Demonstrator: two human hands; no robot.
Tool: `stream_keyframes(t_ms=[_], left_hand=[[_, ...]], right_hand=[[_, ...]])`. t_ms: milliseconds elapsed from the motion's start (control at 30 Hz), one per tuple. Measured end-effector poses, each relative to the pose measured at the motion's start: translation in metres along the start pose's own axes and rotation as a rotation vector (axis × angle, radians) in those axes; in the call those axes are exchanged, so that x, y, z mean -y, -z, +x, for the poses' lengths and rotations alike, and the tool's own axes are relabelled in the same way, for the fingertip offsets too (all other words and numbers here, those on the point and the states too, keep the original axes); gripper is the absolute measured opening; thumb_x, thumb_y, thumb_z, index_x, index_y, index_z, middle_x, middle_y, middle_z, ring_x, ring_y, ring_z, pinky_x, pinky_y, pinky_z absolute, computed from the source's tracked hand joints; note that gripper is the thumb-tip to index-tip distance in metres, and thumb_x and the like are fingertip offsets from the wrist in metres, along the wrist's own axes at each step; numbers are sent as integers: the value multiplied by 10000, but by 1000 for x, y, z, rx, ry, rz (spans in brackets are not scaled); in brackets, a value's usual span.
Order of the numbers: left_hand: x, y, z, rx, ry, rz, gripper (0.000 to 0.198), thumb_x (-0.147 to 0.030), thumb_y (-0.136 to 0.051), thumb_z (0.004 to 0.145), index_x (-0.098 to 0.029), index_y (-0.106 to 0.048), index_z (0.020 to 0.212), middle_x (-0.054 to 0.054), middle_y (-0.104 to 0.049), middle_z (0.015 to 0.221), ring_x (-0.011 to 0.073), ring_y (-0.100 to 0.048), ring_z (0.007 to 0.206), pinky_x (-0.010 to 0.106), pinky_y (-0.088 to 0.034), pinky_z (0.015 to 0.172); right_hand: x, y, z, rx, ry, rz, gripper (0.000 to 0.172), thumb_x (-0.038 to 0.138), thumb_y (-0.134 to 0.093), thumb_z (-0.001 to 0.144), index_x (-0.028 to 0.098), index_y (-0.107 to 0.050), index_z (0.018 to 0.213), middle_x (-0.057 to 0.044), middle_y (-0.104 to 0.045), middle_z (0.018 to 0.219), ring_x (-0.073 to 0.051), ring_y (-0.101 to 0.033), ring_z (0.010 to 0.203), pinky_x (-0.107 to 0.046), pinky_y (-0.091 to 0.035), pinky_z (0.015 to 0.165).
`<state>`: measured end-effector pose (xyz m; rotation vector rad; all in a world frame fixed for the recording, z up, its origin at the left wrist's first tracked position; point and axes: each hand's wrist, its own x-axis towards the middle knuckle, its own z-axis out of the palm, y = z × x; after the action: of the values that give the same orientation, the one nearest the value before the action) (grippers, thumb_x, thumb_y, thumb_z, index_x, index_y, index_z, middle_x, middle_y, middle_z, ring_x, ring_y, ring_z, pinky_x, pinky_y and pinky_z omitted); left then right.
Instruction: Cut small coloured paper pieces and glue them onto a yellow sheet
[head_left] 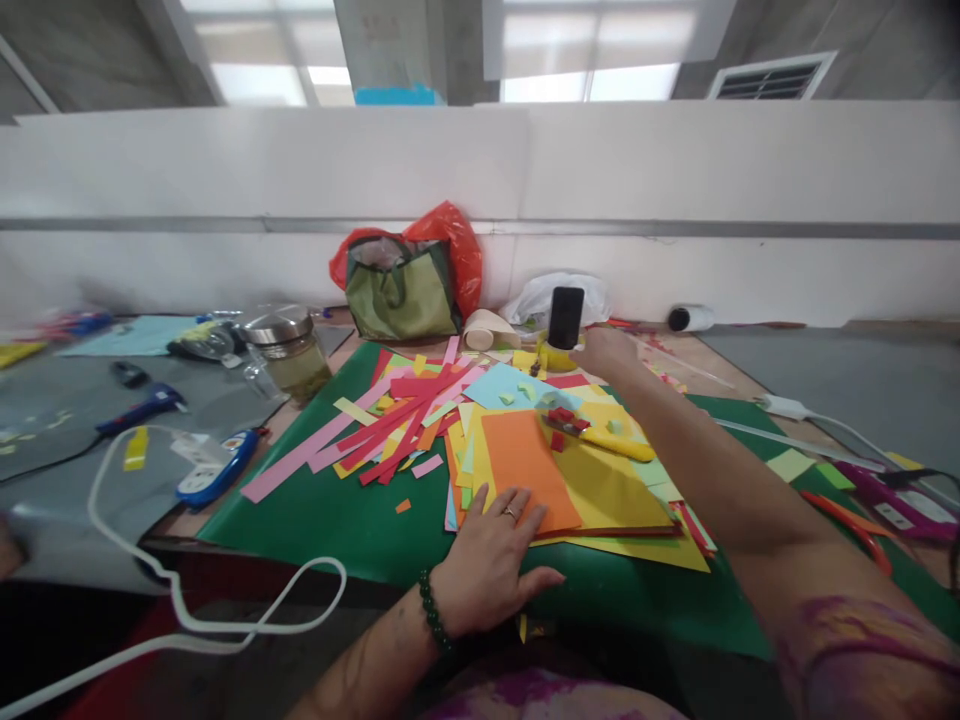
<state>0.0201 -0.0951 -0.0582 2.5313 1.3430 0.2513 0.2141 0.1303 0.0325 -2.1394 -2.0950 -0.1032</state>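
My left hand (499, 555) lies spread on the lower edge of a sheet of orange paper (517, 455), with a ring on one finger. Under the orange sheet is a stack of yellow paper (615, 490). A yellow-handled cutting tool (619, 442) rests on the stack, with small red paper bits (562, 418) by its blade. At the back, my right hand (609, 352) reaches out beside a black phone (566, 317) that stands upright on a yellow holder (555, 355). Its fingers are small and blurred, so their grip does not show. Left of the stack lies a heap of coloured paper strips (420, 410).
A green mat (315, 520) covers the table. To the left stand a glass jug (289, 355), a blue power strip (217, 470) and a glue gun (146, 407). Behind is a green bag (401, 290). Orange scissors (851, 530) and a purple power strip (896, 500) lie right.
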Motion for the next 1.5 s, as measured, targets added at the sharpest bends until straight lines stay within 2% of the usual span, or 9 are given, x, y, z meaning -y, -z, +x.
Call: stream_keyframes(t_ms=[67, 100, 167, 267, 400, 500, 633, 833, 1500], left_hand=[[0, 3, 4, 7, 10, -10, 715, -657, -344, 881, -168, -420, 1397, 141, -436, 1461, 298, -361, 1365, 572, -224, 1130], [0, 5, 5, 7, 14, -15, 707, -646, -368, 881, -166, -417, 1397, 138, -440, 1459, 297, -365, 1362, 569, -223, 1130], [3, 9, 6, -9, 11, -25, 664, -599, -417, 890, -167, -420, 1393, 135, -442, 1458, 301, -373, 1355, 572, -223, 1127], [14, 13, 1, -97, -7, -48, 478, -418, -408, 943, -165, -475, 1343, 142, -490, 1413, 290, -434, 1304, 563, -279, 1097], [31, 13, -8, -270, -53, -100, 378, -114, -351, 896, -190, -605, 1167, 111, -631, 1229, 230, -553, 1150, 469, -393, 1017], [36, 9, -12, -258, -76, -85, 382, -58, -371, 845, -190, -645, 1076, 89, -659, 1185, 243, -560, 1131, 491, -393, 998], [34, 6, -13, -177, -75, -59, 403, -50, -377, 838, -182, -638, 1116, 83, -651, 1209, 259, -552, 1141, 519, -390, 998], [38, -1, -17, -274, -78, -153, 377, -7, -358, 814, -142, -618, 1051, 121, -644, 1190, 212, -554, 1163, 388, -464, 985], [38, -3, -19, -273, -47, -218, 343, -5, -373, 804, -164, -562, 1043, 111, -634, 1182, 212, -552, 1165, 408, -463, 1002]], right_hand=[[6, 15, -32, -9, 110, 40, 309, 357, -526, 825, 157, -693, 993, -135, -697, 1034, -282, -634, 998, -319, -461, 784], [8, 19, -51, -20, 236, 115, 275, 346, -534, 817, 164, -700, 939, -110, -710, 965, -264, -648, 933, -309, -460, 761], [11, 18, -91, 37, 426, 336, 257, 308, -567, 796, 174, -682, 982, -66, -717, 912, -212, -653, 849, -271, -464, 724], [9, 3, -139, 155, 524, 548, 269, 275, -614, 771, 169, -648, 1016, -57, -712, 917, -179, -648, 798, -265, -478, 703], [5, -25, -169, 273, 555, 641, 198, 263, -605, 792, 167, -658, 957, -60, -711, 907, -178, -645, 782, -277, -480, 687], [7, -37, -174, 298, 555, 676, 193, 227, -615, 791, 168, -671, 966, -56, -714, 908, -170, -642, 782, -261, -470, 684], [15, -43, -177, 312, 626, 654, 156, 224, -627, 816, 165, -674, 953, -59, -698, 884, -165, -624, 770, -251, -448, 667], [21, -46, -178, 370, 666, 609, 131, 234, -644, 836, 167, -675, 945, -63, -677, 887, -180, -609, 805, -274, -447, 702], [16, -61, -176, 339, 765, 717, 153, 252, -678, 816, 189, -663, 955, -55, -678, 904, -186, -602, 857, -295, -465, 746]])
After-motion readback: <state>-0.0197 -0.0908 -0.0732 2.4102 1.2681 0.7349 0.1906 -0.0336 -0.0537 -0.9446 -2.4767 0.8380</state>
